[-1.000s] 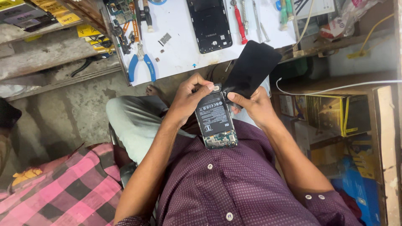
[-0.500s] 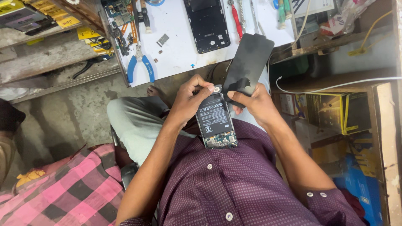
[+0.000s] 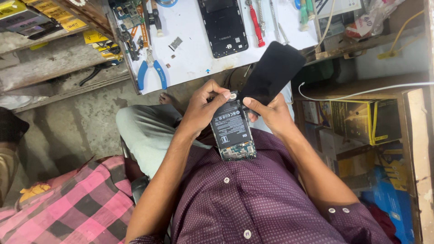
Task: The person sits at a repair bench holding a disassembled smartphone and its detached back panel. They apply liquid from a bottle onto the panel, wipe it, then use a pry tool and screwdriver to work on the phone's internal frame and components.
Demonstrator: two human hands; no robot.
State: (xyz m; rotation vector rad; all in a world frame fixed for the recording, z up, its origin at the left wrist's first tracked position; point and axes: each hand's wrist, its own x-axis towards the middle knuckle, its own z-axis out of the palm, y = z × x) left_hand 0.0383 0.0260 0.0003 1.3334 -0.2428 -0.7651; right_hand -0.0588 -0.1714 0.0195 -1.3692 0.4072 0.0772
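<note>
Between both hands [image 3: 239, 110], flat rectangular opened phone [image 3: 233, 131], matte black panel [image 3: 273, 72]

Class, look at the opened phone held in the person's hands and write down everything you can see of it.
The opened phone is a slim dark slab with its back off, showing a black battery with white printing and a green circuit board at the end nearest the person. It is held over the lap, against the purple shirt. The left hand grips its left edge; the right hand holds the right side and a black panel rising from its top end.
</note>
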